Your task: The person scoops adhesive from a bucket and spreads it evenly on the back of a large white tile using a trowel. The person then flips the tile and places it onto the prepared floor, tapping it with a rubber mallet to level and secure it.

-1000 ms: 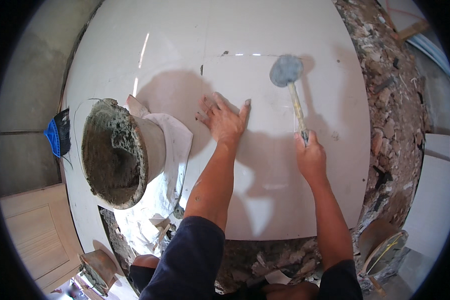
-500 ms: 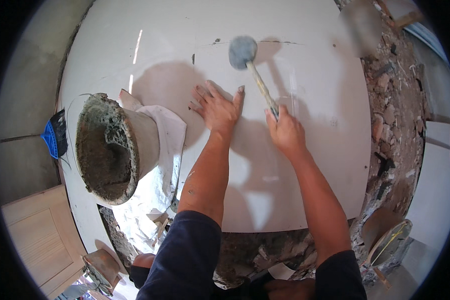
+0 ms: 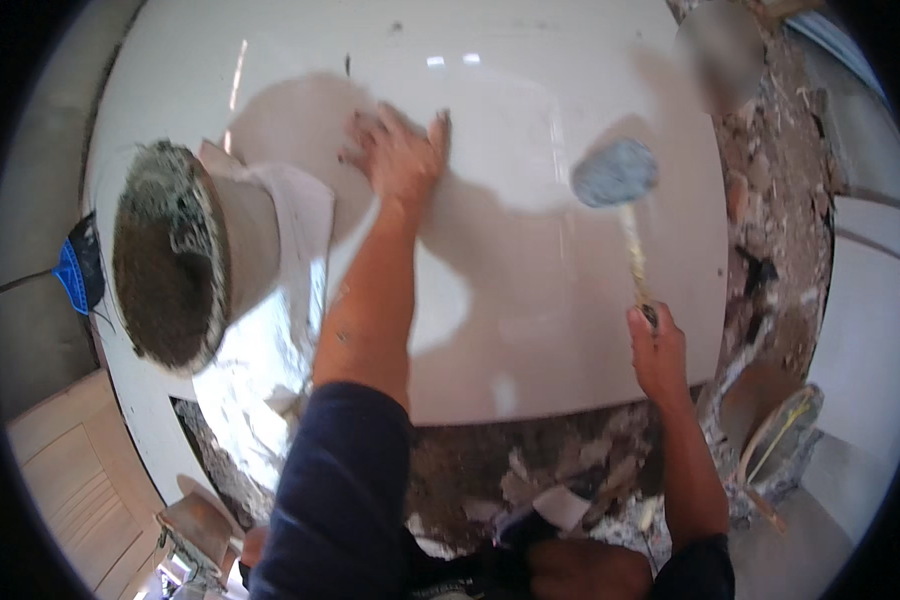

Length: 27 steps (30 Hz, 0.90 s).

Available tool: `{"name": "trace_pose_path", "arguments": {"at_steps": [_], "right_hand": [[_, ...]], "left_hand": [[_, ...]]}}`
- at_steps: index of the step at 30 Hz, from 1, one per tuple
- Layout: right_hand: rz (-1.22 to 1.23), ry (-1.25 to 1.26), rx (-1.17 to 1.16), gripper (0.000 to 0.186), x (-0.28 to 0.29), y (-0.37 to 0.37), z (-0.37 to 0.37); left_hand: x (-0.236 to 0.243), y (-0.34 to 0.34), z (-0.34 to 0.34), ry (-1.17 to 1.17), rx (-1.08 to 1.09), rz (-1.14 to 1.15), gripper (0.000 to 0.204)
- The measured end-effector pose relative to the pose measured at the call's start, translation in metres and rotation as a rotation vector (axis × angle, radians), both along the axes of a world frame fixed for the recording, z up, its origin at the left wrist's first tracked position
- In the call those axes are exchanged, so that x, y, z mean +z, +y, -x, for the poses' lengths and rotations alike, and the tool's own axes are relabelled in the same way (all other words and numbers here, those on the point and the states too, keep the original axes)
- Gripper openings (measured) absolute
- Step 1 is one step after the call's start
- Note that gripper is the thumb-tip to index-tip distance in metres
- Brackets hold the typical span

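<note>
My left hand (image 3: 398,150) lies flat with fingers spread on a large glossy white floor tile (image 3: 530,310), near its far left part. My right hand (image 3: 656,345) grips the wooden handle of a rubber mallet (image 3: 616,176), whose grey head hangs over the right part of the tile. The mallet head is blurred. Both arms come in from the lower edge, in dark blue sleeves.
A mortar-caked bucket (image 3: 175,255) stands at the left on white sheeting. Rubble and bare mortar bed (image 3: 770,200) run along the tile's right side and near edge. A trowel (image 3: 765,410) lies at the lower right. Wooden boards (image 3: 60,470) sit lower left.
The mallet has swung from the tile's upper middle over to its right side, and my right hand has drawn back toward me. My left hand stays pressed on the tile.
</note>
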State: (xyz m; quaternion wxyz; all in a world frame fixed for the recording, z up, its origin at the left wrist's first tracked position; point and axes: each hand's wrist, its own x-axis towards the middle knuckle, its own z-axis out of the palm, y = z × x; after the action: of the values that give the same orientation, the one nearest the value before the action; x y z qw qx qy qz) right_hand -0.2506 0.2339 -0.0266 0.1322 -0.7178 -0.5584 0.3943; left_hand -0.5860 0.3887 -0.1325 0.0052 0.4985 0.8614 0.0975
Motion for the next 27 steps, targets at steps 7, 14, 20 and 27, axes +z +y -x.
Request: {"name": "trace_pose_path", "arguments": {"at_steps": [7, 14, 20, 27], "right_hand": [[0.172, 0.077, -0.318, 0.029, 0.007, -0.171, -0.077], [0.06, 0.178, -0.264, 0.033, 0.003, -0.178, -0.05], [-0.003, 0.203, -0.214, 0.035, -0.003, -0.173, -0.028], [0.103, 0.294, -0.296, 0.035, -0.027, -0.202, -0.039]], "left_hand": [[-0.015, -0.119, 0.042, 0.089, -0.459, -0.003, 0.089], [0.003, -0.209, 0.034, 0.115, -0.447, 0.218, 0.088], [0.018, -0.255, 0.041, 0.112, -0.459, 0.421, 0.084], [0.03, -0.313, 0.03, 0.007, -0.437, 0.347, 0.076]]}}
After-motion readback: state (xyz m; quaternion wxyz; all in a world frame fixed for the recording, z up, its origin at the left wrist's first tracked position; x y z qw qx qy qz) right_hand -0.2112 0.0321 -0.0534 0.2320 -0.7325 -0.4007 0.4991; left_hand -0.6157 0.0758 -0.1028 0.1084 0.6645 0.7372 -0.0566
